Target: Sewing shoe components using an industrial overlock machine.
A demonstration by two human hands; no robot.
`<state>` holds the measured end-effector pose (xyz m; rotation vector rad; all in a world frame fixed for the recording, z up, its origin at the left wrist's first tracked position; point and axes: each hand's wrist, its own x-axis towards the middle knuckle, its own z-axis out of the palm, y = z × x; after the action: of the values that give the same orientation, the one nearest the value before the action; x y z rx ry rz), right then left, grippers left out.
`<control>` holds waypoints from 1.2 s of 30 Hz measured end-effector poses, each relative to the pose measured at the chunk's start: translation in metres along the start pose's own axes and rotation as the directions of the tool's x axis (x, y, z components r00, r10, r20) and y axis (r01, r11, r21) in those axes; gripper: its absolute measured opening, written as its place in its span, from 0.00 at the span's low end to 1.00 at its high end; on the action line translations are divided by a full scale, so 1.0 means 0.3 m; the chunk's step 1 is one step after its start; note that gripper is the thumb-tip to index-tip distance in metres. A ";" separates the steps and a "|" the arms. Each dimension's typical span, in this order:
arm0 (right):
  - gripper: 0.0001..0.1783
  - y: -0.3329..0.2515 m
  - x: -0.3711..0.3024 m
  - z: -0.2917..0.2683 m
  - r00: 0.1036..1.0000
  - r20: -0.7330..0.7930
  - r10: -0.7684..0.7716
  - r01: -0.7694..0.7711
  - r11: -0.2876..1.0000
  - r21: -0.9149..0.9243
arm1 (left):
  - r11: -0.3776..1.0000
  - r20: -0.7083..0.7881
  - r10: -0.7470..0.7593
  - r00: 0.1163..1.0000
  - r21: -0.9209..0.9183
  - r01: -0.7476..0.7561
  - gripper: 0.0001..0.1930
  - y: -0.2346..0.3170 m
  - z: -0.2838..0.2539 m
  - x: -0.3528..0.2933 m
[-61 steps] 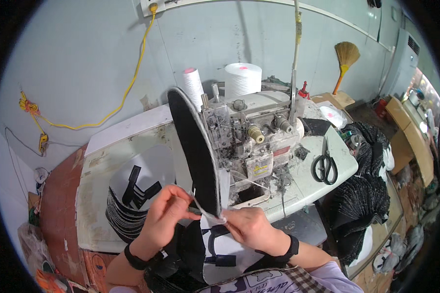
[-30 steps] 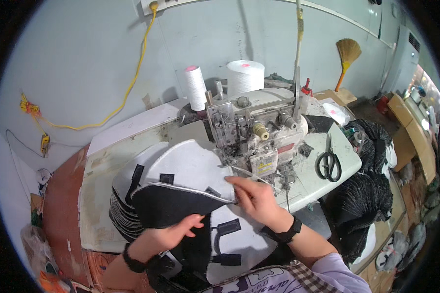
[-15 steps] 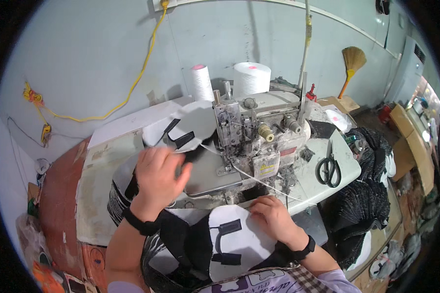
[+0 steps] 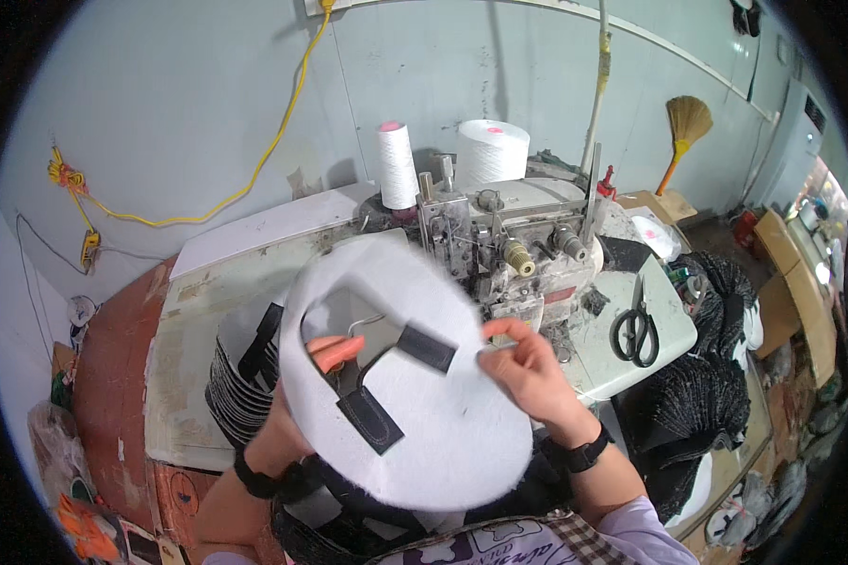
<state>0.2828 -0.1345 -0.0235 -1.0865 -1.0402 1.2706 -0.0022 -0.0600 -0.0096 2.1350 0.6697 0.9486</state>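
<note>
Obscuring part of the sewing machine [image 4: 542, 259], a white panel [image 4: 448, 428] fills both hands [image 4: 337, 352] [image 4: 533, 377].

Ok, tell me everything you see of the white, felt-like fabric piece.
The white, felt-like fabric piece is rounded, with a curved band around an opening. Two black, rectangular patches sit beside that opening, the lower visibly stitched. It is raised and tilted before the metal sewing machine, partly blurred. The left hand shows through the opening; the right hand is at its right edge.
</note>
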 end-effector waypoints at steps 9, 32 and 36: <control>0.15 0.151 0.006 0.094 0.997 0.037 -0.061 0.063 0.996 -0.062 | 0.358 -0.026 -0.515 0.857 -0.915 0.187 0.23 0.001 0.029 0.257; 0.26 0.117 -0.061 0.055 0.775 0.233 -0.588 0.601 0.569 -0.561 | 0.942 0.130 -0.323 0.937 -0.054 0.332 0.11 0.120 0.042 -0.028; 0.27 0.108 -0.081 0.083 0.724 0.365 -0.585 0.648 0.395 -0.652 | 0.937 0.143 -0.321 0.936 -0.096 0.336 0.12 0.097 0.039 0.001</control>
<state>0.2513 -0.1580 -0.0505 -1.0499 -1.9168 0.2034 0.0123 -0.0825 0.0070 1.8825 0.8535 0.6500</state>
